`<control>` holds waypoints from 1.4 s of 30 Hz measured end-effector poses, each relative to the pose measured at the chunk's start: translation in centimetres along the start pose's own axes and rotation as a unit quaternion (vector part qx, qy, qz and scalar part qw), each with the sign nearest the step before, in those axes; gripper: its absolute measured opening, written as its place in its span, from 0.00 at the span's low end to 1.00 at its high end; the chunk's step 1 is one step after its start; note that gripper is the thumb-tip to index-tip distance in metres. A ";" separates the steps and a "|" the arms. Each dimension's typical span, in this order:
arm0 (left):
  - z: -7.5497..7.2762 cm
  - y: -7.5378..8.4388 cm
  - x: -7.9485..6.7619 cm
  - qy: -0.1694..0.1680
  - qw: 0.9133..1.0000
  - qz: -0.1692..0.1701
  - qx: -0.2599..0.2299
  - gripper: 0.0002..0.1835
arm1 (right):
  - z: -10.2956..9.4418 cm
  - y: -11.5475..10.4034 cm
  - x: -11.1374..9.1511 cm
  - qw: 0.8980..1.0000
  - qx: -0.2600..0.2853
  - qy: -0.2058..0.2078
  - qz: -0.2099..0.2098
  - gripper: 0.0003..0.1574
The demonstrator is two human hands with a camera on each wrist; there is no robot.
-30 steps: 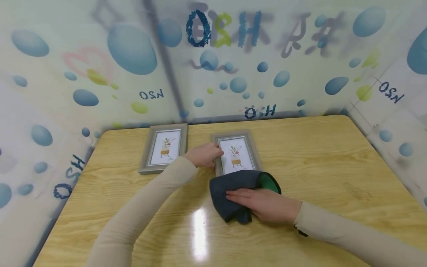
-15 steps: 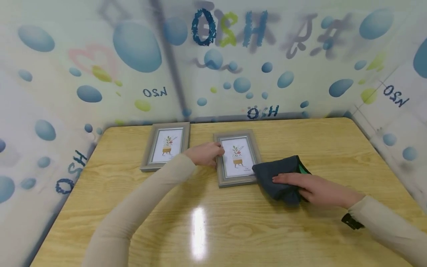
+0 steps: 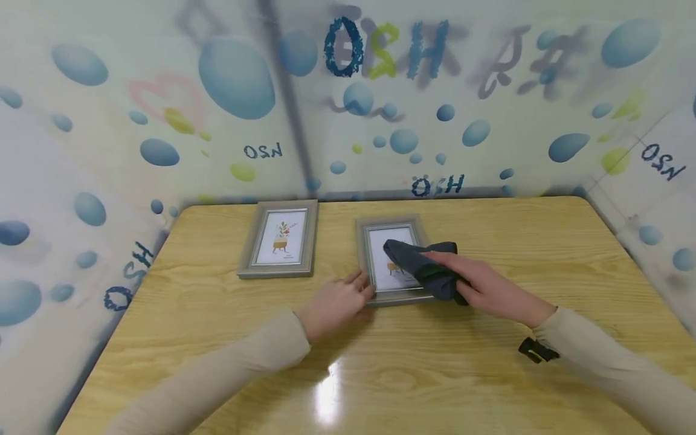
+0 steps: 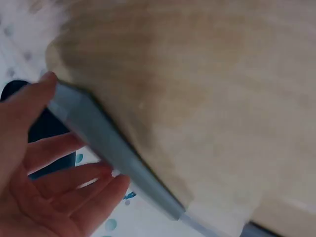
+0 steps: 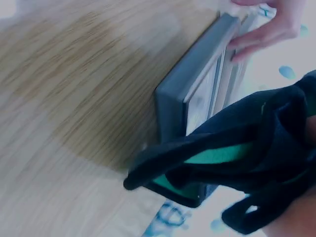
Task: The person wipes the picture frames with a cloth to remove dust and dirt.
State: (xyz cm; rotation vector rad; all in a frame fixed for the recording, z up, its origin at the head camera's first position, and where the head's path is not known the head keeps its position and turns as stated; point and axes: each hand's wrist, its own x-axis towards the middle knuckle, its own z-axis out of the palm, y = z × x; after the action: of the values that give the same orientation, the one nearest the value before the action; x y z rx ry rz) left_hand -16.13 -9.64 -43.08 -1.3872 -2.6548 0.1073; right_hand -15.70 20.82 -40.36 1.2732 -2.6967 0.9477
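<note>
In the head view, a dark blue-grey cloth [image 3: 418, 266] with a green inner side is bunched in my right hand [image 3: 489, 287], which grips it. The cloth lies over the right part of a grey picture frame [image 3: 402, 298] and partly hides its flower-pot print. My left hand [image 3: 337, 305] touches this frame at its near left corner. In the left wrist view, the thumb of that left hand [image 4: 64, 182] is at one end of the frame edge [image 4: 118, 145], its fingers spread along it. The right wrist view shows the cloth [image 5: 222, 148] folded over the frame's corner.
A second, similar picture frame [image 3: 280, 238] lies to the left on the wooden table [image 3: 435, 374]. Behind the table stands a wall [image 3: 304, 121] patterned with blue and green drops. A black band [image 3: 537, 350] hangs at the right sleeve.
The cloth first moved right, off the near edge of the frame, then back left onto its picture. My left hand has shifted from the frame's left side down to its near left corner.
</note>
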 end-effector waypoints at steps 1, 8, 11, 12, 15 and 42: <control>0.2 0.4 0.0 0.003 0.999 0.000 0.031 0.14 | 0.3 -0.2 0.4 1.000 -0.005 -0.004 -0.014 0.42; 0.5 1.6 0.5 0.020 0.992 0.036 0.118 0.15 | 2.5 -1.3 1.7 0.998 -0.010 -0.056 -0.021 0.38; 0.5 1.9 0.4 0.012 0.994 0.046 0.096 0.13 | 3.2 -1.5 2.1 0.997 -0.024 -0.069 -0.015 0.34; 0.5 2.0 0.4 0.009 0.995 0.050 0.090 0.12 | 3.4 -1.5 2.2 0.997 -0.031 -0.075 -0.014 0.33; 0.3 2.3 0.2 -0.002 0.996 0.061 0.063 0.07 | 3.9 -1.5 2.8 0.994 -0.050 -0.097 -0.021 0.31; -0.4 1.7 0.5 -0.025 0.996 0.083 0.032 0.06 | 3.1 0.9 6.9 0.968 -0.078 -0.234 -0.033 0.33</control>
State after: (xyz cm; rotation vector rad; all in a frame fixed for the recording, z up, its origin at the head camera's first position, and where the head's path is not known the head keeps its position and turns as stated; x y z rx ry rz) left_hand -14.94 -8.25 -42.82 -1.6009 -2.5460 0.2454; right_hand -20.23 14.75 -41.59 1.7229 -2.9554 0.4569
